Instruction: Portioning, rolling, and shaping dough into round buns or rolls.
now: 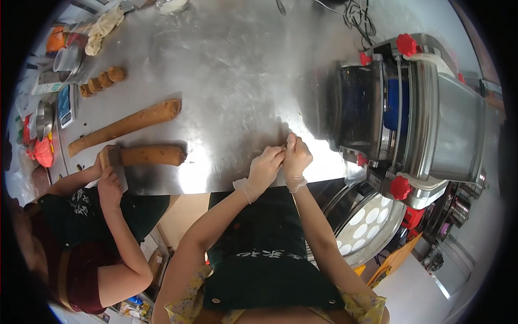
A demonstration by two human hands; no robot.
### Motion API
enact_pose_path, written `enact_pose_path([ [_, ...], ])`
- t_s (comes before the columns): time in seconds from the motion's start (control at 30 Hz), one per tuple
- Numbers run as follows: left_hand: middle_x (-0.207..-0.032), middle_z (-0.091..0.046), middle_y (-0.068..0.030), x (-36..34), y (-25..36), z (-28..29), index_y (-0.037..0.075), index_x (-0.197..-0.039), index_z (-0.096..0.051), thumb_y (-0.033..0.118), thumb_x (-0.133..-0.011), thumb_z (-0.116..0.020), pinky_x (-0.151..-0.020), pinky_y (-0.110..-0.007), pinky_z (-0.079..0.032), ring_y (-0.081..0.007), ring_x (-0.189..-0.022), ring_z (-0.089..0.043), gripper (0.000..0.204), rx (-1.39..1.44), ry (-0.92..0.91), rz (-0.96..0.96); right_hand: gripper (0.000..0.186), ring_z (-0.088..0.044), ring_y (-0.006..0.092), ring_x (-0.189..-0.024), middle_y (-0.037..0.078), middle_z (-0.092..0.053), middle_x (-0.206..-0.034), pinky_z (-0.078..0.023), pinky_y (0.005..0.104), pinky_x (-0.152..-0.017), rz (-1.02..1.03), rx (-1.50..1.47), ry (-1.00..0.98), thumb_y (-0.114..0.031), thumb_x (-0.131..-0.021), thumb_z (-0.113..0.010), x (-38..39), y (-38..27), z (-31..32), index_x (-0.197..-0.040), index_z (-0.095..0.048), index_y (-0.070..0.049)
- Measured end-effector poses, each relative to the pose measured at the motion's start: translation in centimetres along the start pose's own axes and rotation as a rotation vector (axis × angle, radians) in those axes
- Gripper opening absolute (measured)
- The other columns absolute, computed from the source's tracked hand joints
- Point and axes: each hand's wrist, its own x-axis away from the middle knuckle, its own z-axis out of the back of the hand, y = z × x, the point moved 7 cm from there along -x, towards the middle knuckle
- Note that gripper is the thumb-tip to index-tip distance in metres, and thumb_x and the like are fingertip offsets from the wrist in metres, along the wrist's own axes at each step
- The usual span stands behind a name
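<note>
My left hand (264, 168) and my right hand (297, 160) meet above the near edge of the steel table (232, 102). Both wear thin clear plastic gloves, loose at the wrists. The fingers of each are curled closed, and the fingertips touch. A small brownish bit seems to show between them, but its kind is hidden. To the left lie two long brown dough logs, one farther back (127, 127) and one nearer (154, 155). A co-worker's hands (110, 181) hold a flat scraper-like tool (112, 157) at the nearer log's left end.
Several round dough pieces (104, 80) stand in a row at the far left, near a scale (65, 105) and a cloth (103, 29). A steel roller machine (426, 119) with red knobs occupies the right. Below it sits a round tray of pale discs (367, 224). Cables (359, 21) lie at the back.
</note>
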Motion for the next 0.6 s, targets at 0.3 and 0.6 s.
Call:
enact_pose_path([
  [0.3, -0.122, -0.058, -0.0080, 0.0, 0.0, -0.1, 0.008, -0.122, -0.061, 0.007, -0.075, -0.076, -0.080, -0.037, -0.057, -0.0272, -0.105, -0.063, 0.050, 0.053, -0.059, 0.025, 0.021, -0.064, 0.0320, -0.063, 0.013, -0.069, -0.078, -0.051, 0.0425, -0.059, -0.111, 0.111, -0.028, -0.020, -0.098, -0.060, 1.0, 2.2, -0.2, -0.086, -0.066, -0.004],
  [0.6, -0.121, -0.057, -0.0087, 0.6, -0.3, -0.4, 0.010, -0.124, -0.061, 0.003, -0.073, -0.076, -0.078, -0.038, -0.057, -0.0283, -0.106, -0.063, 0.054, 0.090, -0.111, 0.178, 0.028, -0.064, 0.0334, -0.059, 0.014, -0.067, -0.070, -0.052, 0.0425, -0.058, -0.040, 0.036, 0.207, -0.023, -0.099, -0.059, 2.0, 1.3, 1.1, -0.083, -0.067, -0.001],
])
